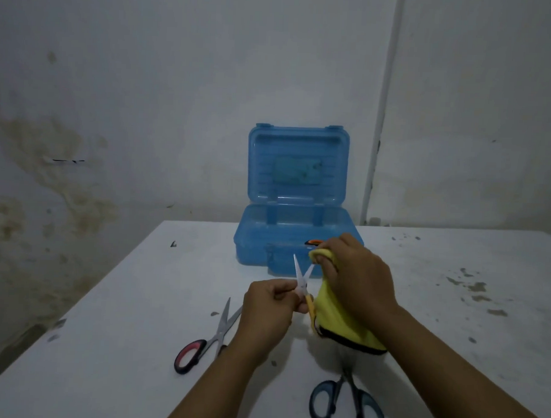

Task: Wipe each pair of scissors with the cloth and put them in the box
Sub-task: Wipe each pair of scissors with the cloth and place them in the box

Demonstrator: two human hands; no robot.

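1. Your left hand (pixel 271 303) pinches the small scissors (pixel 302 281) near the pivot, fingers curled tight on them, above the table in front of the box.
2. Small scissors: short pale metal blades spread in a narrow V, tips pointing up and away from you; yellow-orange handle below your fingers, partly hidden by the cloth.
3. Your right hand (pixel 356 275) grips the yellow cloth (pixel 342 322), fingers curled round a bunched fold, just beside the right blade. Can't tell if cloth touches blade.
4. Cloth: soft, fuzzy, dark stitched hem; hangs from your hand down toward the table.
5. Blue box (pixel 266 240): translucent plastic, rounded corners, lid open and upright against the wall, ribbed inside. Something orange and black (pixel 313 242) shows inside by the front rim, mostly hidden by your right hand.
6. Red-handled scissors (pixel 205 341): flat on the table, left of your left wrist, steel blades slightly apart, black-rimmed loops.
7. Blue-grey-handled scissors (pixel 348 401): flat near you, under your right forearm, blades under the cloth.
8. Table (pixel 136 329): white, smooth, scuffed with dark specks, chipped patches at right.
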